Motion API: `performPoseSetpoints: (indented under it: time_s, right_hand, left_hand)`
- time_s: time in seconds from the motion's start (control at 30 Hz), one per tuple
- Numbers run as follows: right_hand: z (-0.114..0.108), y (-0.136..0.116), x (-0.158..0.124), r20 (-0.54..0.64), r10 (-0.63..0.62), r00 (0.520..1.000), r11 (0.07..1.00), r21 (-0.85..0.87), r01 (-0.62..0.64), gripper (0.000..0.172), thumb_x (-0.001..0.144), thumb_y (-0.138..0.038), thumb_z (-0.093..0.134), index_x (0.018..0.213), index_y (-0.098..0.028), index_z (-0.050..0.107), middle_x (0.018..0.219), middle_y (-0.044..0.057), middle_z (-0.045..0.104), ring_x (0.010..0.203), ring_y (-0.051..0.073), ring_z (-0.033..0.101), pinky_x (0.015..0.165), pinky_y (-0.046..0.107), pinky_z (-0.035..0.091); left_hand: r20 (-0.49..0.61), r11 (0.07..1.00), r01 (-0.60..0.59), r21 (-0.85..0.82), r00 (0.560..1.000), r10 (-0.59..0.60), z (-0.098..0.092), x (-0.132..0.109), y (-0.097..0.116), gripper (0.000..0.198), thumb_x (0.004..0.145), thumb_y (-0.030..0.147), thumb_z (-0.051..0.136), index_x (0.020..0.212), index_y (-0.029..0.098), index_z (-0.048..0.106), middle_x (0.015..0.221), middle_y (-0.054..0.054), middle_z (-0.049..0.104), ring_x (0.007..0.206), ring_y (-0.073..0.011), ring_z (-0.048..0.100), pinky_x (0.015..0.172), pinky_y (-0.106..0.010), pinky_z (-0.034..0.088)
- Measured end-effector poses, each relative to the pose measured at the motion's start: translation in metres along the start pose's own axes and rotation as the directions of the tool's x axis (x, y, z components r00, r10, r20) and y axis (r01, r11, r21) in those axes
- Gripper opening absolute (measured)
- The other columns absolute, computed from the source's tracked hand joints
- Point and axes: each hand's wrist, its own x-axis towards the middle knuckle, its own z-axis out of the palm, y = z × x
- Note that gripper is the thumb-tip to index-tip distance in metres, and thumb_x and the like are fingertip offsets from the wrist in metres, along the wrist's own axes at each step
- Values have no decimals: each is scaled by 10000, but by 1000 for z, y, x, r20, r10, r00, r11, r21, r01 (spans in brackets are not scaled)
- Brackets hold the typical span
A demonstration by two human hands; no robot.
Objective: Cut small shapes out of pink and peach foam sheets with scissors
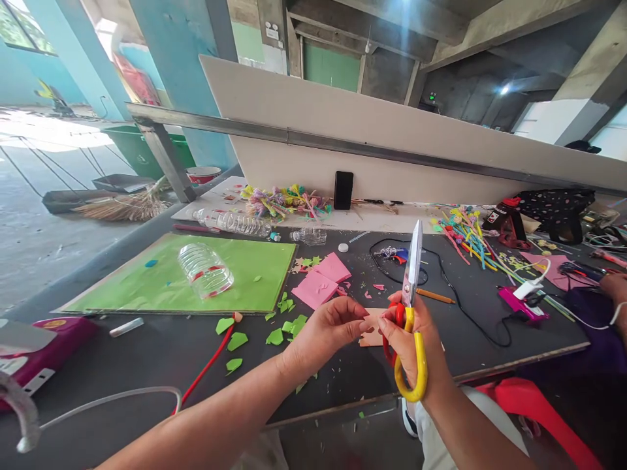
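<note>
My right hand [425,339] grips a pair of scissors [413,267] with one red and one yellow handle. The blades point up and look closed. My left hand [336,326] is beside it, thumb and fingertips pinched together; whatever they hold is too small to make out. Just behind both hands is a peach-coloured piece of paper [373,336], partly hidden by the fingers. Green paper scraps [294,326] are scattered to the left of my left hand. Pink paper squares [321,282] lie beyond it, near small cut bits.
A clear plastic bottle piece [204,271] rests on a green sheet [147,281] at left. An upright phone [343,190] leans against the white board [392,160]. A black cable [465,303] and glue stick [435,296] lie right. Another person's hand [614,287] is at the right edge.
</note>
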Motion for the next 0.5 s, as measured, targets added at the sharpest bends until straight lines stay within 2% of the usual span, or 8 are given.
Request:
performPoseSetpoints:
  time_s: [0.13, 0.33, 0.5]
  right_hand:
    - [2, -2, 0, 6, 26, 1000, 998, 66, -26, 322, 708, -326, 691, 964, -272, 505, 686, -80, 541, 615, 126, 588, 562, 229, 505]
    - [5, -4, -1, -30, 68, 997, 994, 90, -65, 373, 637, -347, 741, 926, -260, 522, 652, -82, 562, 581, 124, 576, 554, 227, 509]
    - [6, -4, -2, -9, 73, 997, 989, 126, -72, 346, 650, -307, 716, 921, -262, 506, 645, -88, 550, 549, 114, 566, 501, 213, 500]
  left_hand:
    - [16, 1000, 12, 11, 1000, -12, 1, -1, 0, 243, 711, 326, 712, 807, 137, 592, 752, -8, 646, 706, -111, 576, 655, -232, 426]
    - [-16, 999, -14, 45, 1000, 14, 3, -1, -3, 230, 733, 331, 692, 804, 139, 587, 768, -17, 655, 718, -125, 593, 663, -246, 446]
    - [-45, 993, -19, 115, 999, 24, 4, -2, 0, 229, 740, 349, 679, 750, 139, 588, 727, -23, 666, 703, -129, 598, 663, -242, 450]
